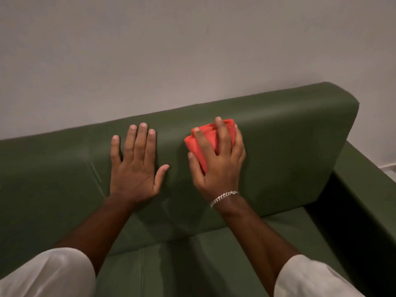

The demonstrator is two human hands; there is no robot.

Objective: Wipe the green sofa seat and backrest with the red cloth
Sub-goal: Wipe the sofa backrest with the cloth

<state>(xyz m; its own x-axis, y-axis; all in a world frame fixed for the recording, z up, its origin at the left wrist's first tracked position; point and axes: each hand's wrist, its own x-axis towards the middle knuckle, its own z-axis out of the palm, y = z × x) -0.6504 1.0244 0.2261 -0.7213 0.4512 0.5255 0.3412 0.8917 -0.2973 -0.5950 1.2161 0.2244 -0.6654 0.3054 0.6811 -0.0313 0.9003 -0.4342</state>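
Head view: both hands on the green sofa backrest, red cloth under the right hand.

The right hand is curled over a folded red cloth, fingers spread across its top and thumb at its lower left edge, pressing it against the front face of the backrest near the upper edge. A silver chain bracelet circles the right wrist. The left hand lies flat and fully open on the backrest, just beside the cloth to its left, fingers extended upward, thumb angled out, holding nothing. The sofa seat is visible below, between the forearms. White sleeves cover both upper arms. The sofa armrest stands at right. A plain wall rises behind the backrest.
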